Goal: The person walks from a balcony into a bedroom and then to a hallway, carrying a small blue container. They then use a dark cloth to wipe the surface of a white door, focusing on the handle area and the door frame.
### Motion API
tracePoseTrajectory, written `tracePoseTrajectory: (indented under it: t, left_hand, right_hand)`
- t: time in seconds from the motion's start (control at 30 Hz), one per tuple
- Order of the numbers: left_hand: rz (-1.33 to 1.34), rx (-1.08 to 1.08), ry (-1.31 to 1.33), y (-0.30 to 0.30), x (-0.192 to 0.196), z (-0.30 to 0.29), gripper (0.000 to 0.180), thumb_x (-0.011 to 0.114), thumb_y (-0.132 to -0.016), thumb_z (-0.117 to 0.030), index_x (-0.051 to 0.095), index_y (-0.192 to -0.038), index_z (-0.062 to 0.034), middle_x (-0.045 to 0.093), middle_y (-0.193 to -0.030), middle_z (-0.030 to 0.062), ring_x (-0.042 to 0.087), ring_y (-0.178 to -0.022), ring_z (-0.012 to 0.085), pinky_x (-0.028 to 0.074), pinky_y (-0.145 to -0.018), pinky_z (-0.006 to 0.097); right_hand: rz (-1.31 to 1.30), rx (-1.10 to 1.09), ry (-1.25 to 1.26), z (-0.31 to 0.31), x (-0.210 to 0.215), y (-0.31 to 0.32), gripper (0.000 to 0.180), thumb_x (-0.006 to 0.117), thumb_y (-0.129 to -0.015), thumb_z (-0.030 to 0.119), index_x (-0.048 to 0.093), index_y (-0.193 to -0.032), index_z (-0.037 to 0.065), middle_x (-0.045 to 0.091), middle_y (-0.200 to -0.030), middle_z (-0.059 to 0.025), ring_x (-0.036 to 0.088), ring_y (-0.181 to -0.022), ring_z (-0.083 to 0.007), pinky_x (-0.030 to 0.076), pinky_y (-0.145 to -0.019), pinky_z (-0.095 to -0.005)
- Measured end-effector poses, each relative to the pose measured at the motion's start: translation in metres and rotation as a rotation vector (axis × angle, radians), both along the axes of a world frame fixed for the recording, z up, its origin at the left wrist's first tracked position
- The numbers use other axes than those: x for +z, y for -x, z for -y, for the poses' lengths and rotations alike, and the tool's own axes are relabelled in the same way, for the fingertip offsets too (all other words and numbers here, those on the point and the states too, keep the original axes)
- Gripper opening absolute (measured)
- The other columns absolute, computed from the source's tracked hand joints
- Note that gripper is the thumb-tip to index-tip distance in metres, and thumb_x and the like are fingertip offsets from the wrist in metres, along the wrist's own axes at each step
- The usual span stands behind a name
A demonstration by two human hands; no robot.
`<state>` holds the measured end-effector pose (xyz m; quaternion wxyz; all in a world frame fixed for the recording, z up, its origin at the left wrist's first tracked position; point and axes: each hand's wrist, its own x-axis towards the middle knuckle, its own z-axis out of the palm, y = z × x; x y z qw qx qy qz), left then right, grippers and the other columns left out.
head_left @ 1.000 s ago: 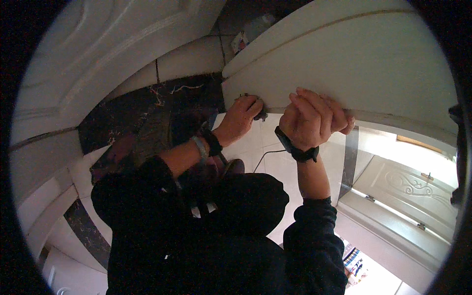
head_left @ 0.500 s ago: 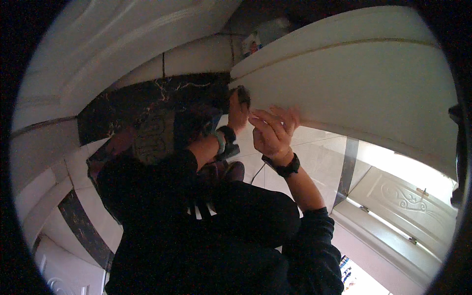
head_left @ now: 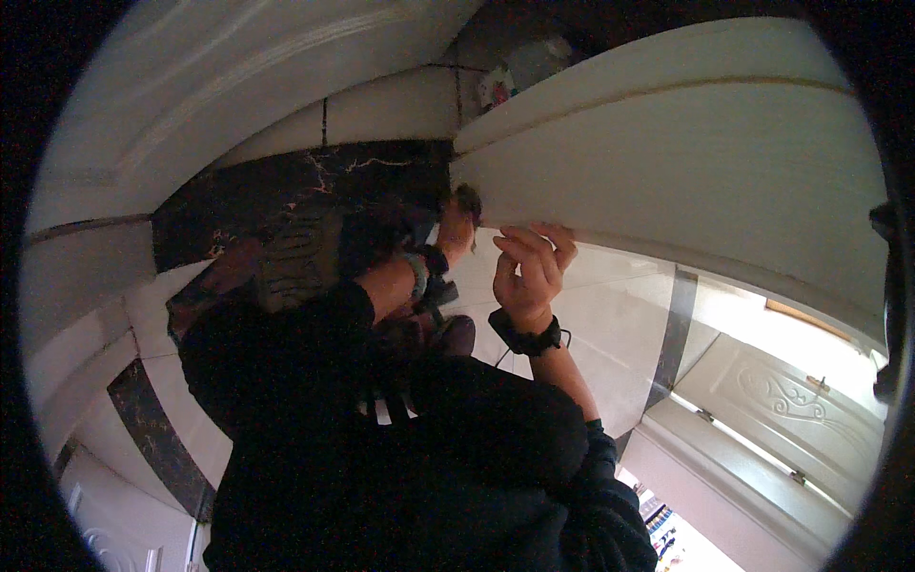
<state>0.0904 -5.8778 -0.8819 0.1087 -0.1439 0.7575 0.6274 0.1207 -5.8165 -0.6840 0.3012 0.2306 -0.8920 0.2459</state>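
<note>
A: In the head view, your left hand [head_left: 456,231] is just above the centre, toward 12 o'clock. What do you have in it?

B: You are grasping a dark wad [head_left: 468,202] at your fingertips, beside the near corner of the pale panel [head_left: 658,162]. It is too dim to tell what the wad is made of.

A: And your right hand [head_left: 530,276]?

B: Yours is near the centre, toward 3 o'clock, released, with fingers loosely curled. Your fingertips are by the panel's lower edge; you cannot tell whether they touch it. You wear a dark watch [head_left: 526,336] on that wrist.

A: What lies around you?

B: The panel reaches from 12 to 3 o'clock. Toward 11 o'clock you have a black marbled strip [head_left: 372,170] of floor, and toward 4 o'clock a white door [head_left: 786,391] with carved scrolls. Light tiles [head_left: 610,324] show beyond your right hand.
</note>
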Motion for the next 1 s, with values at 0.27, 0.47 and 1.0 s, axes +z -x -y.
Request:
tracePoseTrajectory:
  t: [0.27, 0.47, 1.0]
  left_hand:
    - [-0.198, -0.045, -0.047, 0.040, -0.061, -0.008, 0.037, 0.043, -0.090, -0.012, 0.044, -0.125, 0.0014, 0.054, -0.116, 0.0269, 0.052, -0.106, 0.0423, 0.044, -0.087, 0.047]
    - [-0.079, 0.008, -0.006, 0.050, 0.003, -0.001, 0.044, 0.047, -0.084, -0.003, 0.043, -0.127, -0.0004, 0.058, -0.111, 0.0262, 0.055, -0.103, 0.0413, 0.045, -0.086, 0.044]
    - [-0.248, 0.015, -0.189, 0.024, 0.037, 0.005, 0.046, 0.050, -0.084, 0.002, 0.044, -0.129, 0.0020, 0.046, -0.131, 0.0264, 0.046, -0.123, 0.0349, 0.039, -0.099, 0.037]
  right_hand:
    - [-0.002, -0.015, -0.023, -0.003, 0.000, 0.007, 0.022, 0.062, -0.067, -0.003, 0.065, -0.082, 0.013, 0.066, -0.093, 0.0001, 0.055, -0.097, -0.0236, 0.038, -0.084, -0.0373]
    - [0.034, 0.004, 0.027, -0.002, 0.008, 0.000, 0.018, 0.058, -0.069, -0.009, 0.063, -0.077, 0.007, 0.066, -0.088, -0.0044, 0.057, -0.092, -0.0258, 0.044, -0.082, -0.0370]
    - [-0.031, -0.011, 0.039, -0.004, -0.001, 0.003, 0.023, 0.062, -0.069, -0.005, 0.064, -0.081, 0.014, 0.067, -0.090, 0.0006, 0.059, -0.093, -0.0224, 0.038, -0.082, -0.0338]
